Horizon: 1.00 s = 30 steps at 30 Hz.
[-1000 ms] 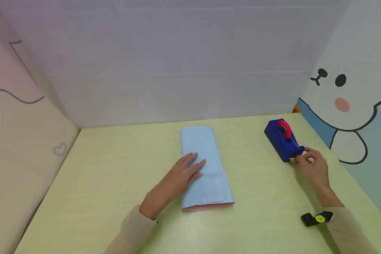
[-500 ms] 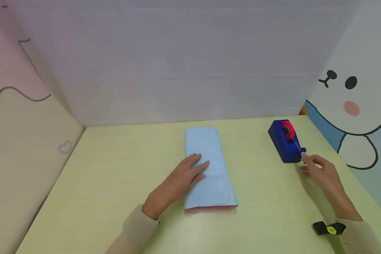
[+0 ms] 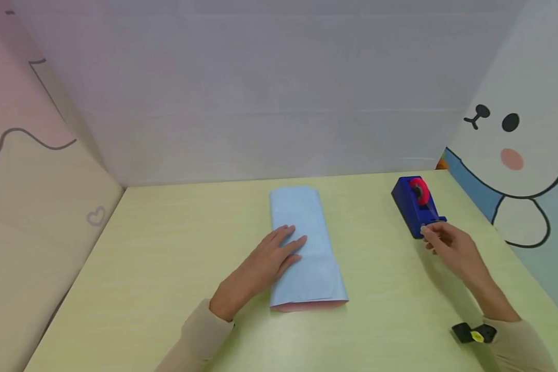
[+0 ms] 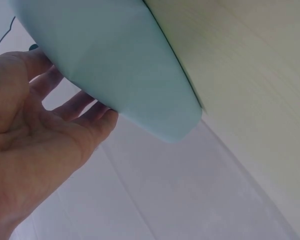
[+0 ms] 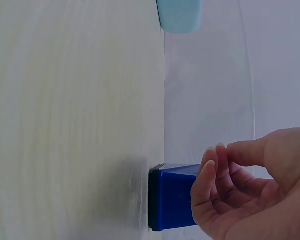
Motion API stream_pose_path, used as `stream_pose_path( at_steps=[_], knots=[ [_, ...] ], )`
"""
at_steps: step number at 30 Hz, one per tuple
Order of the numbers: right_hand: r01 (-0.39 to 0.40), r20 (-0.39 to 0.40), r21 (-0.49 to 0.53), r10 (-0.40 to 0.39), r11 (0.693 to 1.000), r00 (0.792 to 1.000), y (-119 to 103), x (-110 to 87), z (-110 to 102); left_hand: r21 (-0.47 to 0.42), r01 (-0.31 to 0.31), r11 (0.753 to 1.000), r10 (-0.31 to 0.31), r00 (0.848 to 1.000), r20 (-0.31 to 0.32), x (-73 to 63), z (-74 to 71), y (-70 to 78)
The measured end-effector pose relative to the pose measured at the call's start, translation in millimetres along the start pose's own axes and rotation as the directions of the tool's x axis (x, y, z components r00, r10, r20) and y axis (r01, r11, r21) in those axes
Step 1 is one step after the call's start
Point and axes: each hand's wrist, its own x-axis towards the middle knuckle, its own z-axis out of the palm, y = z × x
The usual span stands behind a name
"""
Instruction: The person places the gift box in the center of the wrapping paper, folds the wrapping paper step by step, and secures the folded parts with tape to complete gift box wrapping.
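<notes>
A folded light-blue paper packet (image 3: 304, 268), with pink showing inside its near end, lies on the table. My left hand (image 3: 260, 261) rests on its left side with fingers spread and relaxed; the left wrist view shows those fingers (image 4: 97, 115) touching the paper's surface. To the right stands a blue tape dispenser (image 3: 406, 204) holding a red-cored roll of clear tape (image 3: 419, 191). Just at its front edge is my right hand (image 3: 455, 253), thumb and fingertips pinched together on what appears to be the end of the tape, which is too clear to make out well.
The pale yellow table (image 3: 190, 227) meets a grey-white back wall (image 3: 269, 93). A cartoon-printed wall (image 3: 530, 165) borders the right side, near the dispenser. On the left is another printed wall (image 3: 32, 206). A black strap with a yellow part (image 3: 476, 336) sits at my right cuff.
From the dispenser's front, my right hand moves right and toward me, then back left, keeping its fingertips together. My left hand stays on the paper. The view shifts slightly.
</notes>
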Motion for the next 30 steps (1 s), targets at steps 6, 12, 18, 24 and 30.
stream_pose_path(
  at_steps=[6, 12, 18, 24, 30],
  knots=[
    [0.078, 0.027, -0.001, -0.078, 0.997, 0.997, -11, 4.6, 5, 0.003, -0.008, 1.000, 0.008, 1.000, -0.017, 0.5, -0.2, -0.1],
    [0.171, 0.074, 0.024, -0.172, 0.985, 0.982, -22, 6.0, 11, 0.007, -0.010, 1.000, 0.010, 1.000, -0.016, 0.1, -0.6, -0.1],
    [0.247, 0.134, 0.069, -0.254, 0.967, 0.958, -34, 6.6, 17, -0.009, 0.001, 1.000, -0.002, 1.000, -0.005, -0.4, -0.1, 0.5],
    [0.320, 0.158, 0.118, -0.336, 0.940, 0.928, -44, 11.8, 26, -0.020, 0.010, 1.000, -0.010, 1.000, 0.004, 0.0, -0.3, 1.3],
    [0.380, 0.187, 0.150, -0.404, 0.913, 0.895, -59, 16.2, 35, -0.028, 0.026, 0.999, -0.025, 0.999, 0.023, -0.3, -2.1, 1.7]
  ],
)
